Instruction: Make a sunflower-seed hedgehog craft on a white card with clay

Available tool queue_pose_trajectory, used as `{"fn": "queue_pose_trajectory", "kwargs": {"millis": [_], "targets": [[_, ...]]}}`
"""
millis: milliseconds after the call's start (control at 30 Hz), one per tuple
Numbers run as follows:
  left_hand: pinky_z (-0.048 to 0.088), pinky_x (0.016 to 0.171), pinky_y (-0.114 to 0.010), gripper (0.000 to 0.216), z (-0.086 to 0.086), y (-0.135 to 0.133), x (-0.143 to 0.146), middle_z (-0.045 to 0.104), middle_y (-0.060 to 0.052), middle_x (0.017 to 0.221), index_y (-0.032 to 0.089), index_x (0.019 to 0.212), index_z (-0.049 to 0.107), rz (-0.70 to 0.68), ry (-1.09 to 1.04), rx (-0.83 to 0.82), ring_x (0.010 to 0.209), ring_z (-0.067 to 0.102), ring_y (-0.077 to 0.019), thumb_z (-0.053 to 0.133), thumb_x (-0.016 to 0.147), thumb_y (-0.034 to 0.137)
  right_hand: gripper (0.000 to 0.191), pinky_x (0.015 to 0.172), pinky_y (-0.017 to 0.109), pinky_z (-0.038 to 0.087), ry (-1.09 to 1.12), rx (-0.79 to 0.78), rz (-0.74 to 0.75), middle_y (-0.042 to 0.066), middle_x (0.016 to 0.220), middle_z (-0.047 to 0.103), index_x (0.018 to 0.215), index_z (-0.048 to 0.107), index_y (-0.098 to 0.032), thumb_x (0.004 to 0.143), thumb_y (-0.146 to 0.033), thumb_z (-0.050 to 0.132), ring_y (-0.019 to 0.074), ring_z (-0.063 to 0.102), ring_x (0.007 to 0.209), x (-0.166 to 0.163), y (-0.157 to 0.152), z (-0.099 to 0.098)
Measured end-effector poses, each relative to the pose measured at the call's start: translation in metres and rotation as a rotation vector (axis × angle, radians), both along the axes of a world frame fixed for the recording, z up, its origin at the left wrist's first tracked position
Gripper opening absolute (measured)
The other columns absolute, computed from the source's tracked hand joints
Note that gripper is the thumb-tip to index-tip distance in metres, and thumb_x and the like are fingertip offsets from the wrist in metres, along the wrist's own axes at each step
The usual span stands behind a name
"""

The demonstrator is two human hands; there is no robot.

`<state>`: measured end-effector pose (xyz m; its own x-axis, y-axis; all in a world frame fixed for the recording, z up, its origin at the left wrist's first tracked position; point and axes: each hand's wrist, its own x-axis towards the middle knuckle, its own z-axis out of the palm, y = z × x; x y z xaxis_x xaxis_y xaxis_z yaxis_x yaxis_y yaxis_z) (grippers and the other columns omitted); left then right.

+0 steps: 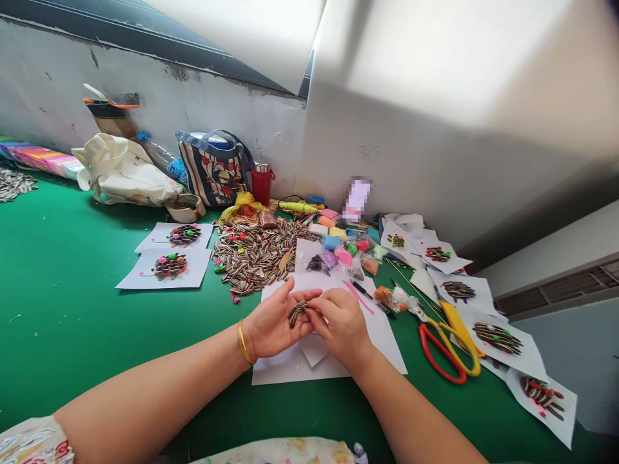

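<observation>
Palm up over the white paper, my left hand (275, 323) holds a few striped sunflower seeds (296, 312) on its loosely curved fingers. The fingertips of my right hand (341, 322) are pinched together at those seeds, closed on one that is mostly covered. Beneath both hands lie white paper sheets (382, 345) on a green table. Just beyond them spreads a big heap of sunflower seeds (261, 251) with bits of coloured clay mixed in. A pink clay strip (358, 298) and a black pen (362, 290) rest on the paper near my right hand.
Scissors (447, 348) with red and yellow handles and a yellow comb-like tool (459, 325) lie at right. Finished seed pictures (498, 338) line the right edge; two more (170, 265) sit left. Bagged clay (343, 254), bags (217, 171) and a red flask (262, 183) stand behind.
</observation>
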<state>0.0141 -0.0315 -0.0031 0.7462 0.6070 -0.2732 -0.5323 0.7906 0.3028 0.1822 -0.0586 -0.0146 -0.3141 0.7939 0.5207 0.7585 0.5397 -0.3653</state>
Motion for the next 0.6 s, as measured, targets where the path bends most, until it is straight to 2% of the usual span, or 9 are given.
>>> {"fn": "queue_pose_trajectory", "kwargs": {"millis": [100, 233, 300, 500, 600], "targets": [[0.053, 0.086, -0.034, 0.043, 0.0016, 0.0001, -0.0009, 0.067, -0.013, 0.093, 0.008, 0.113, 0.060, 0.003, 0.064, 0.010, 0.085, 0.067, -0.0196, 0.045, 0.096, 0.045, 0.016, 0.072, 0.033, 0.038, 0.033, 0.013, -0.015, 0.004, 0.080, 0.059, 0.089, 0.069, -0.020, 0.088, -0.017, 0.054, 0.0176, 0.052, 0.077, 0.0040, 0.0020, 0.0001], [0.050, 0.095, -0.033, 0.024, 0.0052, -0.0011, -0.0004, 0.067, -0.015, 0.107, 0.008, 0.111, 0.062, 0.029, 0.167, 0.079, 0.098, 0.066, -0.0198, 0.054, 0.093, 0.021, 0.017, 0.073, 0.033, 0.040, 0.128, -0.020, -0.032, 0.004, 0.079, 0.057, 0.087, 0.068, -0.020, 0.087, -0.015, 0.053, 0.0176, 0.052, 0.077, 0.0093, 0.0031, 0.0015], [0.049, 0.096, -0.031, 0.022, 0.0053, -0.0018, 0.0002, 0.067, -0.015, 0.107, 0.006, 0.109, 0.063, 0.039, 0.188, 0.096, 0.097, 0.066, -0.0186, 0.055, 0.092, 0.016, 0.016, 0.072, 0.033, 0.041, 0.168, -0.040, -0.018, 0.004, 0.079, 0.057, 0.087, 0.068, -0.020, 0.088, -0.015, 0.053, 0.0176, 0.052, 0.077, 0.0100, 0.0024, 0.0024], [0.055, 0.071, -0.026, 0.041, 0.0001, 0.0004, -0.0008, 0.067, -0.011, 0.090, 0.008, 0.111, 0.063, -0.005, 0.125, 0.046, 0.074, 0.066, -0.0154, 0.043, 0.097, 0.041, 0.013, 0.074, 0.034, 0.043, 0.122, -0.069, 0.092, 0.005, 0.085, 0.060, 0.095, 0.071, -0.023, 0.086, -0.023, 0.063, 0.0186, 0.055, 0.081, 0.0048, 0.0011, 0.0011], [0.054, 0.072, -0.026, 0.045, -0.0006, 0.0011, -0.0018, 0.066, -0.011, 0.088, 0.008, 0.113, 0.062, -0.041, 0.082, 0.067, 0.075, 0.065, -0.0158, 0.041, 0.097, 0.044, 0.013, 0.073, 0.034, 0.043, 0.101, -0.069, 0.105, 0.005, 0.086, 0.062, 0.094, 0.071, -0.022, 0.087, -0.022, 0.061, 0.0185, 0.055, 0.081, 0.0036, 0.0019, -0.0007]]}}
